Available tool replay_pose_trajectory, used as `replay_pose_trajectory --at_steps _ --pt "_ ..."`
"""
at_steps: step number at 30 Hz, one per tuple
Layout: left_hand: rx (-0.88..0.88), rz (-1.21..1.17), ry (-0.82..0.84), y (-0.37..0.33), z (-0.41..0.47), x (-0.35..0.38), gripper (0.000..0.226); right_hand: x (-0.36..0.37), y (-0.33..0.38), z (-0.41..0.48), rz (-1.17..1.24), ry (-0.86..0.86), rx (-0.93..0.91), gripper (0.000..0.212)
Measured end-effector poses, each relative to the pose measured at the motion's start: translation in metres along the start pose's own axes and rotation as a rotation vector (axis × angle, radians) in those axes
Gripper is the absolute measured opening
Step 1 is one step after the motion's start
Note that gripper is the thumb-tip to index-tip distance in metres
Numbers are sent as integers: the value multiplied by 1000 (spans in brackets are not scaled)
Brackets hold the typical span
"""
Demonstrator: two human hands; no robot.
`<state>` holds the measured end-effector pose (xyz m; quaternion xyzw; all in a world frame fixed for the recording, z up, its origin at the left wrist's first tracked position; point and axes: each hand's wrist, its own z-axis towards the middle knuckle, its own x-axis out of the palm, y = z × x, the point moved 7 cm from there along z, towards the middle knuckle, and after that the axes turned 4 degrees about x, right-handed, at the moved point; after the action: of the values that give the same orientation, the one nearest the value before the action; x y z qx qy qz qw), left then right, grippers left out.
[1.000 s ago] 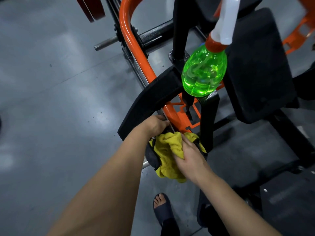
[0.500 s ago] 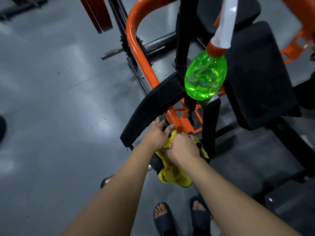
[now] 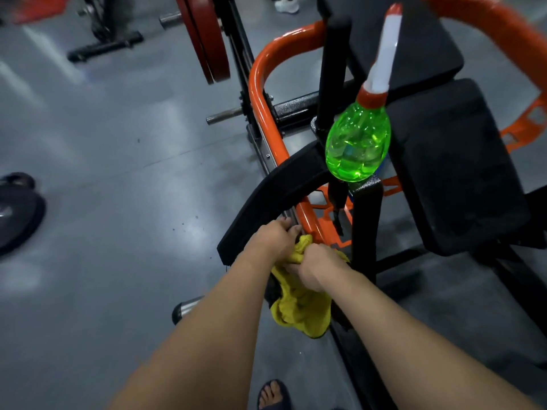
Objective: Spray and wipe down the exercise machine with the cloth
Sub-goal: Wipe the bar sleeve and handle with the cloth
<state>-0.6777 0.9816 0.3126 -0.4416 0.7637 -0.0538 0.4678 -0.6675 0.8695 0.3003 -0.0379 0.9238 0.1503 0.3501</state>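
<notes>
The right hand (image 3: 318,267), which lay flat on the crumpled yellow cloth (image 3: 299,309) a second ago, is now bunched into it, and the two hands have drawn together; the view has also pulled back, so the red weight plates (image 3: 207,37) show at the top. The right fingers are curled tight into the cloth's upper folds, gripping it against the lower end of the black and orange exercise machine (image 3: 260,93), while the rest of the cloth hangs below the wrists. The left hand (image 3: 275,241) touches the right, its fingers bent with the tips on the rail between the long black foam pad (image 3: 275,196) and the orange tube; whether they close on the rail or on the cloth cannot be told. The translucent green spray bottle (image 3: 356,143) sits atop a black upright post just beyond the hands, its white nozzle pointing up, beside the square black seat pad (image 3: 455,167). A foot in a dark sandal (image 3: 273,395) stands on the grey floor (image 3: 118,202) below, and a black weight plate (image 3: 17,214) lies on it at the far left.
</notes>
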Motion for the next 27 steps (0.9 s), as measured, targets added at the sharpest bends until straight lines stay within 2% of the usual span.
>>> replay_pose_trajectory --at_steps 2,3,9,11,15,17,22,24,27 --pt "-22 -40 29 1 -3 1 66 7 -10 -16 25 -23 -50 38" --pt "-35 -67 34 2 -3 1 73 10 -16 -24 35 -47 -56 36" --pt "-71 -205 44 6 -5 9 91 17 -23 -36 121 -61 -42 47" --pt "-70 -183 39 6 -5 11 89 8 -14 -27 122 -123 -5 52" --pt "-67 -170 0 9 -3 14 82 6 -4 -13 96 -309 -8 38" --pt "-74 -180 -12 11 -4 15 81 15 -8 -14 97 -352 -55 38" --pt "-69 -140 -7 6 -11 14 76 40 -28 -35 314 -389 -143 39" --pt "-56 -114 11 0 -13 14 73 52 -40 -50 296 -372 -166 36" --pt "-26 -38 15 -8 -18 17 72 52 -45 -52 215 -313 -170 43"
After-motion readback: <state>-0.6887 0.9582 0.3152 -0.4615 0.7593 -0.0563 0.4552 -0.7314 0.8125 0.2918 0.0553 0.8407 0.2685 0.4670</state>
